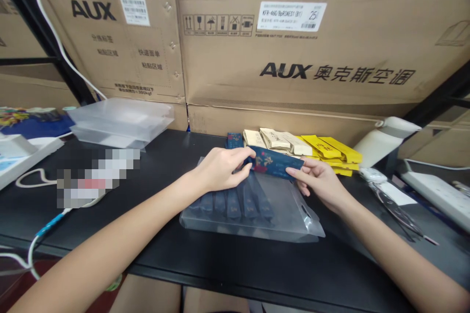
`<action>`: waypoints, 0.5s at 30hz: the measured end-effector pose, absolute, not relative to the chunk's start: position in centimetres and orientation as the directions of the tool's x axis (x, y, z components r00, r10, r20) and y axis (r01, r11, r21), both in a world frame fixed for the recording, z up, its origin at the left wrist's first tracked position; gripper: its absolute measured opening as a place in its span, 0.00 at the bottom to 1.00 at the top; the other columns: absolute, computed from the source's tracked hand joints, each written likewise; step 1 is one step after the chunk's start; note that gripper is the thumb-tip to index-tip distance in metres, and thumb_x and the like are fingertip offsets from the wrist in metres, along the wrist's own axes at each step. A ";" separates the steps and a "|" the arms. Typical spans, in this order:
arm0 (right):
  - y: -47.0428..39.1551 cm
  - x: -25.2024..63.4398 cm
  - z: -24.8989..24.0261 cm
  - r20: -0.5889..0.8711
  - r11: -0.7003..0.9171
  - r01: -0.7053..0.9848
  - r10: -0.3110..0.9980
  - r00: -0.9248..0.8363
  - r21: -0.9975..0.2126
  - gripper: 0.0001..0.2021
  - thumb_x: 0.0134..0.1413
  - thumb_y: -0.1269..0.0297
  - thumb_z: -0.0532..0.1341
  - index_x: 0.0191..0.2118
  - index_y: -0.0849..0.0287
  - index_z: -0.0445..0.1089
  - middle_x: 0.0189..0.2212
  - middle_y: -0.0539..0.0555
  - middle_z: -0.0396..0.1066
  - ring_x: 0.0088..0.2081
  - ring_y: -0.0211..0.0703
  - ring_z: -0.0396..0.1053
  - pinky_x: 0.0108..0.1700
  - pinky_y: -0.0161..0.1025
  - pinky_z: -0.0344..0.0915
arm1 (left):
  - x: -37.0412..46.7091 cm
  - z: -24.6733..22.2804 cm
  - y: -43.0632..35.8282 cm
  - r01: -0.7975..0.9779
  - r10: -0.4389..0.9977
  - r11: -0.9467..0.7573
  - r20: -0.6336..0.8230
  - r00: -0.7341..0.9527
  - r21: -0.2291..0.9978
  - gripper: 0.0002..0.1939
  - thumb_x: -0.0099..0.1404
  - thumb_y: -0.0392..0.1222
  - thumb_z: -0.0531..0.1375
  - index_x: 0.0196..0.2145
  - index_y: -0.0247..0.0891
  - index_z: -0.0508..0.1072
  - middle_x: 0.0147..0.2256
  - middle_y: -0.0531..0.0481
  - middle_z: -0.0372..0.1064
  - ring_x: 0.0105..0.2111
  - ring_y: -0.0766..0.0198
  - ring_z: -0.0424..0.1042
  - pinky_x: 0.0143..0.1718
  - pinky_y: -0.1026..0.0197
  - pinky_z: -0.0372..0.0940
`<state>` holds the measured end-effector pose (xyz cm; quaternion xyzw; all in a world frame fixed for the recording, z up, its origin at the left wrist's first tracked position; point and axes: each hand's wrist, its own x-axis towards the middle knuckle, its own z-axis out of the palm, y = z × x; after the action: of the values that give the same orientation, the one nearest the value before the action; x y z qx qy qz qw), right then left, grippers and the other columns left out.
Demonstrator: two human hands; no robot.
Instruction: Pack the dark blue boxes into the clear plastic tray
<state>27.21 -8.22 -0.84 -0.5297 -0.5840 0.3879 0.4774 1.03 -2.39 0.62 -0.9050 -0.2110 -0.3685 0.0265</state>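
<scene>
A dark blue sachet [276,163] with printed lettering is stretched between my hands above a clear plastic bag [286,205]. My left hand [224,168] pinches its left end between thumb and fingers. At the right end, my right hand [318,179] grips it with the thumb in front. Several more blue sachets [234,205] lie side by side in the bag, seen through the plastic. Behind my left hand another blue sachet [234,140] lies on the table. Cream sachets [275,138] and yellow sachets [330,149] are piled just behind my hands.
Large cardboard boxes [293,93] stand along the back of the black table [161,249]. Clear plastic bags [121,120] are stacked at back left. A white bottle [384,139] leans at the right, near glasses [394,210] and a power strip [436,190]. White cables [35,249] run along the left.
</scene>
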 end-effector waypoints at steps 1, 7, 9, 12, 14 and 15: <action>-8.2 27.2 -0.8 0.142 0.136 0.262 0.990 0.004 -0.955 0.18 0.45 0.52 0.71 0.26 0.59 0.66 0.10 0.41 0.61 0.11 0.27 0.55 0.16 0.28 0.51 | 1.0 0.6 -2.3 0.430 0.413 -0.891 0.652 0.636 0.145 0.09 0.66 0.38 0.56 0.44 0.37 0.68 0.26 0.56 0.71 0.23 0.68 0.71 0.25 0.66 0.61; -8.4 27.2 -0.4 0.114 0.124 0.311 0.992 -0.050 -0.942 0.18 0.42 0.52 0.72 0.23 0.60 0.67 0.14 0.44 0.62 0.14 0.28 0.58 0.17 0.29 0.54 | 1.0 0.4 -1.5 0.508 0.564 -0.818 0.550 0.616 0.269 0.15 0.67 0.44 0.57 0.50 0.38 0.65 0.41 0.48 0.73 0.39 0.60 0.75 0.37 0.60 0.68; -8.4 27.1 -0.4 0.099 0.108 0.309 0.994 -0.043 -0.945 0.17 0.41 0.52 0.72 0.28 0.59 0.69 0.15 0.44 0.64 0.15 0.31 0.61 0.17 0.29 0.56 | 1.0 0.3 -1.3 0.456 0.521 -0.850 0.545 0.656 0.263 0.12 0.68 0.43 0.56 0.48 0.38 0.68 0.43 0.47 0.74 0.42 0.59 0.74 0.43 0.58 0.68; -8.3 27.1 -0.7 0.110 0.103 0.332 0.994 0.002 -0.937 0.24 0.41 0.51 0.71 0.42 0.57 0.69 0.15 0.44 0.66 0.15 0.35 0.63 0.15 0.31 0.56 | 1.0 0.4 -1.2 0.360 0.413 -0.909 0.561 0.718 0.208 0.07 0.69 0.40 0.56 0.43 0.38 0.72 0.41 0.48 0.76 0.42 0.59 0.74 0.47 0.56 0.66; -8.3 27.0 -0.8 0.172 0.143 0.402 0.985 0.035 -0.904 0.27 0.41 0.51 0.71 0.47 0.56 0.68 0.18 0.46 0.69 0.17 0.38 0.66 0.17 0.33 0.60 | 1.0 0.5 -1.2 0.308 0.342 -0.938 0.573 0.745 0.159 0.08 0.70 0.39 0.55 0.41 0.38 0.73 0.40 0.48 0.76 0.41 0.59 0.75 0.47 0.56 0.66; -8.4 27.0 -0.9 0.231 0.186 0.453 0.972 0.045 -0.872 0.26 0.41 0.51 0.71 0.47 0.56 0.70 0.23 0.48 0.73 0.20 0.40 0.69 0.21 0.35 0.64 | 1.0 0.5 -1.3 0.286 0.310 -0.949 0.576 0.756 0.136 0.09 0.70 0.39 0.55 0.42 0.37 0.74 0.40 0.47 0.77 0.41 0.59 0.75 0.46 0.57 0.66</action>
<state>26.99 -8.37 -0.86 -0.5682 -0.6269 0.2904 0.4470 1.04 -1.29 0.54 -0.9369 -0.1592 -0.3108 -0.0195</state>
